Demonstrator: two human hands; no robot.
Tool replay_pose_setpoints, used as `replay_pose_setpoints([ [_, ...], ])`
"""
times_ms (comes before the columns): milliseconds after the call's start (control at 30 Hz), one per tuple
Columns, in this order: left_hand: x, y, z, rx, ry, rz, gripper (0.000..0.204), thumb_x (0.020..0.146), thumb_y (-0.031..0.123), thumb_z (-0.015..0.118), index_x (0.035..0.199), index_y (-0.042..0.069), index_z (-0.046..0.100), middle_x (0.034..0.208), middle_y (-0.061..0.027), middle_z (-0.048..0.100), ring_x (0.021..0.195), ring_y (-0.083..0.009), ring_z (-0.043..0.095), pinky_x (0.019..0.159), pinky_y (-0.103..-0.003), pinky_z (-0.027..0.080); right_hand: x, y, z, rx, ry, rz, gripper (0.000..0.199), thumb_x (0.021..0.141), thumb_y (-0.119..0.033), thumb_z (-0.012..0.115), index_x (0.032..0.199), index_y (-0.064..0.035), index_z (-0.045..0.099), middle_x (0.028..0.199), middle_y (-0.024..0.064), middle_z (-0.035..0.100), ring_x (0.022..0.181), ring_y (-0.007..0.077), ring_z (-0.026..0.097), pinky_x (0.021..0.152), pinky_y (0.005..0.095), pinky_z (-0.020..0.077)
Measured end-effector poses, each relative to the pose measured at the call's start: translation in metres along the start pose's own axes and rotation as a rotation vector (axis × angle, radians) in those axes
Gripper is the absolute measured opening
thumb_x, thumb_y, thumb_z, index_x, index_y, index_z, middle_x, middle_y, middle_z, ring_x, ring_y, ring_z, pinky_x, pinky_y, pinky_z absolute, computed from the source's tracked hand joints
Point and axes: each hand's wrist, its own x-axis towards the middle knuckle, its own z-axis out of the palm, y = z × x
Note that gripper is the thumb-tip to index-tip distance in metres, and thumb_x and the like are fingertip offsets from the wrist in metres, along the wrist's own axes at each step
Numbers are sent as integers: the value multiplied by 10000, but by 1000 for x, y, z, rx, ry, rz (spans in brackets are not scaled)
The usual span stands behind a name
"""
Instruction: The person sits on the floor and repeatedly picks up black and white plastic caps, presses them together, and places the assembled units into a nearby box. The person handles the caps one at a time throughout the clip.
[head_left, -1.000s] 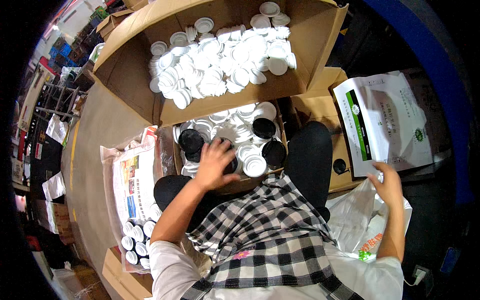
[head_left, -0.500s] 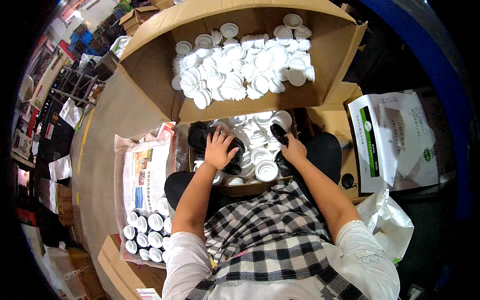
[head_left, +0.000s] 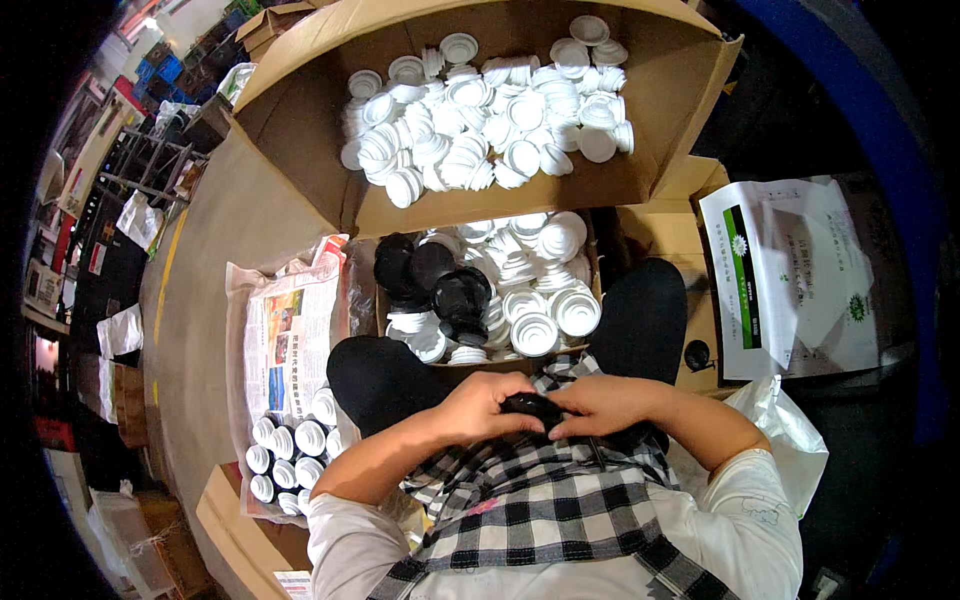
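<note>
We find both hands at our lap, at six o'clock: the left hand [head_left: 478,405] and right hand [head_left: 600,403] are each closed around one small round black plastic lid [head_left: 530,405] held between them. At twelve o'clock of it sits the small cardboard box [head_left: 480,362] of white and black lids, between our knees; beyond it the large cardboard box [head_left: 300,110] of white lids. Capped white jars [head_left: 285,450] stand at nine o'clock.
</note>
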Motion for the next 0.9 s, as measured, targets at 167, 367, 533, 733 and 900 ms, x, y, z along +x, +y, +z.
replay_pose_setpoints([
  [167, -39, 3, -41, -9, 364, -214, 386, 668, 140, 791, 979, -11, 618, 915, -93, 649, 814, -122, 602, 700, -266, 465, -37, 0, -17, 266, 494, 238, 238, 891, -196, 550, 1074, -44, 572, 653, 39, 545, 573, 118, 530, 545, 277, 439],
  [367, -4, -11, 11, -148, -51, -125, 921, 661, 204, 796, 1385, 71, 243, 789, -45, 519, 732, -140, 499, 679, -293, 433, 20, 2, 9, 1343, 1019, -273, 364, 949, -361, 430, 798, -42, 521, 549, 15, 429, 543, 141, 497, 536, 278, 410],
  [533, 12, -20, 25, -465, -386, -64, 444, 729, 227, 754, 1052, -4, 554, 882, -49, 609, 815, -129, 534, 723, -294, 448, 46, -3, 29, 1066, 869, -539, 540, 946, -491, 306, 631, -72, 436, 536, 22, 397, 539, 186, 458, 556, 323, 379],
  [733, -26, -18, -16, -438, -357, -158, 269, 776, 193, 714, 865, -31, 596, 801, -1, 612, 750, -72, 502, 677, -275, 450, -47, 24, -40, 943, 1593, -488, 599, 924, -534, 300, 500, -115, 362, 483, 20, 327, 517, 173, 359, 560, 309, 318],
  [900, -16, -38, -56, 391, 641, -137, 263, 736, 175, 738, 697, -6, 552, 599, -110, 517, 521, -162, 474, 489, -313, 386, -210, 55, -65, 116, 1707, 386, 514, 918, -428, 479, 518, -109, 427, 503, -14, 415, 468, 76, 359, 469, 237, 285],
])
